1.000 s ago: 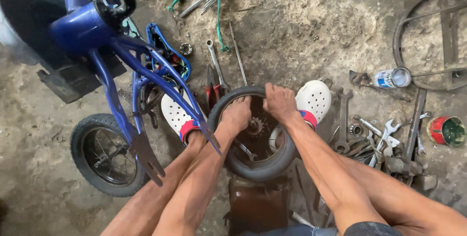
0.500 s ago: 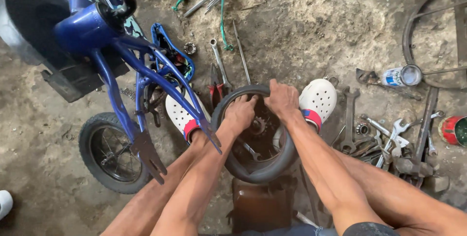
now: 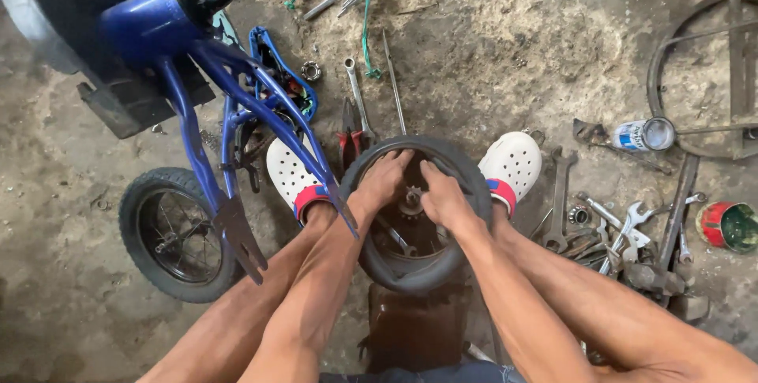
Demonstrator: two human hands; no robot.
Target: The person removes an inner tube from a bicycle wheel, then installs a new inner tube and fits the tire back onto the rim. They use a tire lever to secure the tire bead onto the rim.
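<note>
- Black rubber tyre on a small wheel (image 3: 410, 268) is seen between two white clogs, on a dirt floor, in front of the seated person.
- Left hand (image 3: 380, 182) is laid on the upper part of the tyre, fingers curled over its top edge.
- Right hand (image 3: 444, 196) is pressed beside it, near the hub; how tightly it grips cannot be told.
- Blue bicycle frame (image 3: 197, 75) and a second wheel (image 3: 175, 234) are seen to the left.
- Spanners (image 3: 608, 221) are scattered to the right.
</note>
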